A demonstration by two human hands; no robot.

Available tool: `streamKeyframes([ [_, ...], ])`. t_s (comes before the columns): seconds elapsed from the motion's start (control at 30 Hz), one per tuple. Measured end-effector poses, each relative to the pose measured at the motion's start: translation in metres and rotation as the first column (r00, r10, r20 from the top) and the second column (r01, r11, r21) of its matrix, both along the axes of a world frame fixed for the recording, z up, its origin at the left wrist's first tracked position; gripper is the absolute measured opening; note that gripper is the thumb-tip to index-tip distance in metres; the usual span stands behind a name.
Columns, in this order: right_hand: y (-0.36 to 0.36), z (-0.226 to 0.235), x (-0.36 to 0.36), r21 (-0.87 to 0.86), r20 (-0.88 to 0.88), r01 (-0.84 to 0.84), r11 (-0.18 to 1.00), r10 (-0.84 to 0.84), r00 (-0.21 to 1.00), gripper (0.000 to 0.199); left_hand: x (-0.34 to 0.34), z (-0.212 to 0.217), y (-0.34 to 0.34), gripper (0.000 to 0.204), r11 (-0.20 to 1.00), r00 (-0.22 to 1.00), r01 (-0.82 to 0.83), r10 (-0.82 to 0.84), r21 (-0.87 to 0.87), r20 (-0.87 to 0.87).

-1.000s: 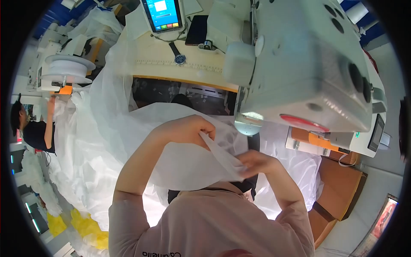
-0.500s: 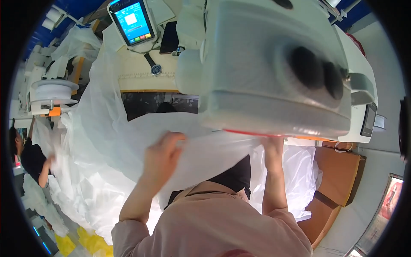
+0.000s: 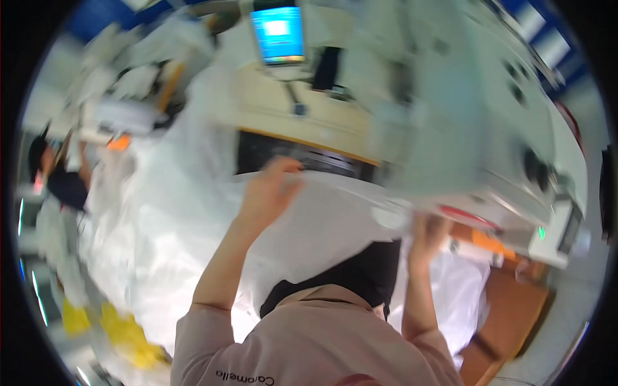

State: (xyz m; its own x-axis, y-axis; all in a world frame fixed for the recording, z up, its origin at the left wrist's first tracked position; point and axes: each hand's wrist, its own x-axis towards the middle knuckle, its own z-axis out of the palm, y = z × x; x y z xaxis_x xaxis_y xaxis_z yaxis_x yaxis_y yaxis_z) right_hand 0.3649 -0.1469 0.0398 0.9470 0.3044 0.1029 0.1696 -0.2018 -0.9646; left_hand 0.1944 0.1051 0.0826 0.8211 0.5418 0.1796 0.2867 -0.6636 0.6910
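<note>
My left hand (image 3: 270,190) is raised and pinches the upper edge of a sheet of white fabric (image 3: 322,225) that drapes toward my chest. My right hand (image 3: 430,233) grips the same fabric just under the head of a large pale sewing machine (image 3: 476,128); its fingers are partly hidden by the machine. The picture is blurred by motion.
A small screen (image 3: 278,33) stands at the back of the beige machine table (image 3: 283,112). A big heap of white fabric (image 3: 148,225) piles at my left, with yellow pieces (image 3: 122,328) on the floor. Another person (image 3: 55,177) sits at far left. A brown wooden surface (image 3: 508,315) lies at right.
My view has swung, so the machine head shifted to the right. My left hand rose and closed on the fabric's upper edge; my right hand stays under the machine head with the fabric.
</note>
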Motion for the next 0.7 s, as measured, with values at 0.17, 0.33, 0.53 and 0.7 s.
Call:
streamKeyframes([
  [0.17, 0.007, -0.010, 0.008, 0.137, 0.103, -0.126, 0.983, 0.113, 0.988, 0.044, -0.087, 0.003, 0.015, 0.017, 0.509, 0.719, 0.241, -0.665, -0.827, -0.200],
  [0.33, 0.003, -0.002, 0.025, 0.085, 0.181, -0.138, 0.987, 0.121, 0.976, 0.042, -0.071, -0.054, 0.030, 0.013, 0.995, 0.984, -0.028, 0.010, -0.100, -0.177],
  [0.53, -0.013, 0.004, 0.016, -0.051, 0.042, -0.004, 0.999, 0.006, 0.999, 0.039, -0.059, -0.072, 0.074, 0.036, 0.990, 0.954, -0.084, 0.113, -0.112, 0.279],
  [0.7, -0.014, 0.010, 0.011, -0.066, 0.077, -0.043, 0.997, 0.048, 0.996, 0.034, -0.104, -0.034, 0.084, 0.029, 0.906, 0.927, -0.359, 0.373, 0.225, -0.025],
])
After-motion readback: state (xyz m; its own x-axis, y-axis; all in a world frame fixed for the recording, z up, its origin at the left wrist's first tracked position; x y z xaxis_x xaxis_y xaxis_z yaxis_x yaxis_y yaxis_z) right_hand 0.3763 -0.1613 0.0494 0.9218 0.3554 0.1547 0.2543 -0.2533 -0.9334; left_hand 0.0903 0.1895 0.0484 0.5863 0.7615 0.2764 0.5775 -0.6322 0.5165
